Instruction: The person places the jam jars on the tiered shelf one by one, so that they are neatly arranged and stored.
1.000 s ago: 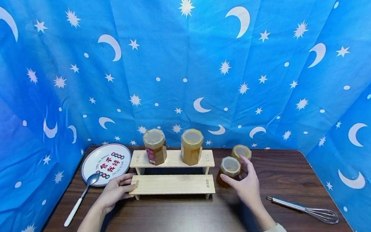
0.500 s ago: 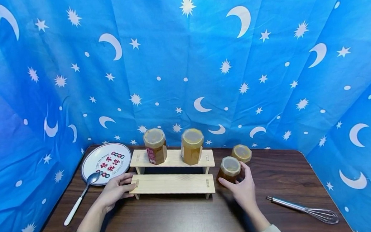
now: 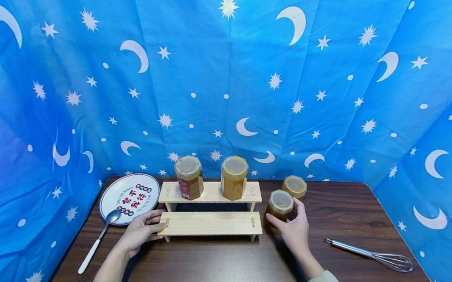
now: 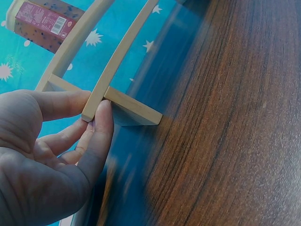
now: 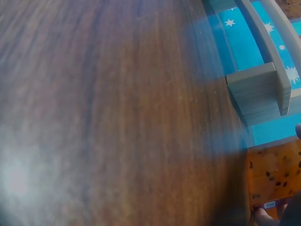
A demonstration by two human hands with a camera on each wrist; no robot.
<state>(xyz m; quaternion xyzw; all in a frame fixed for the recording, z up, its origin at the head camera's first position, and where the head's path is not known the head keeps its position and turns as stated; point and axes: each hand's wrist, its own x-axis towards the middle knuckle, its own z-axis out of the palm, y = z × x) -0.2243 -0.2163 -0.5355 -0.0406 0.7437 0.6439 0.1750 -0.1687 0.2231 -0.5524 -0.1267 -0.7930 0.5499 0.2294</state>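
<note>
A small two-step wooden rack point(image 3: 210, 224) stands on the table. My left hand point(image 3: 139, 232) pinches the left end of its lower step; the left wrist view shows the thumb and index finger point(image 4: 68, 102) on either side of the board's end. To the right of the rack, my right hand point(image 3: 295, 228) grips a lidded jar point(image 3: 281, 202) of amber contents with dark specks, partly cut off in the right wrist view point(image 5: 275, 172). Another lidded jar point(image 3: 294, 186) stands just behind it. Two more jars, one reddish-labelled point(image 3: 189, 178) and one golden point(image 3: 234, 178), sit upright on the upper step.
At the left lies a white plate point(image 3: 113, 194) with red lettering, and a white-handled spoon point(image 3: 93, 250) leans on its rim. A metal whisk point(image 3: 369, 253) lies on the dark wooden table point(image 3: 219, 272) at the right. Blue star-and-moon cloth point(image 3: 205, 72) surrounds the back and sides.
My right hand has shifted slightly left and closed round the nearer jar, uncovering more of the jar behind. The left hand and the rack have stayed in place.
</note>
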